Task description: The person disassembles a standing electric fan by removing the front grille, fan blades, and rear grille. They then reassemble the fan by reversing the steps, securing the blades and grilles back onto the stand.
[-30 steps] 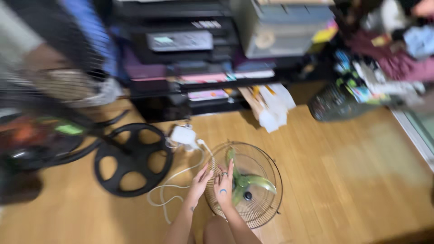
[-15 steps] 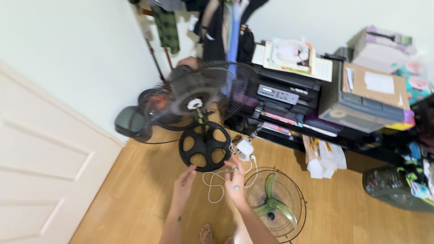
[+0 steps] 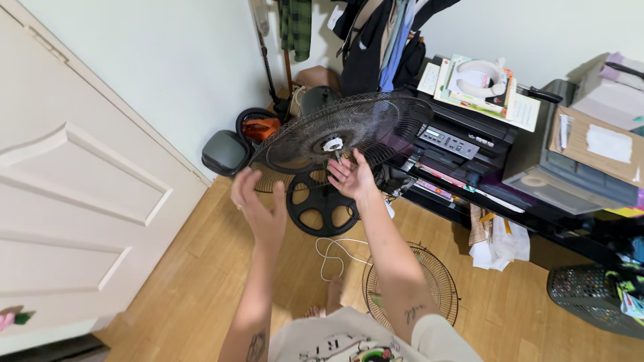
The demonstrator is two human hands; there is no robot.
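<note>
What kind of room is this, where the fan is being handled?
Most likely a cluttered room in a home: clothes hang by the wall, a black printer sits on a shelf stacked with papers, and a wooden floor runs up to a white panelled door.

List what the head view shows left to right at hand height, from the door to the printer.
White door → left hand → fan base → right hand → black printer.

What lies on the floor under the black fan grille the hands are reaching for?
Under the fan grille: a round black base and white cord on wood floor. Right hand covers the stand; left hand is open.
</note>
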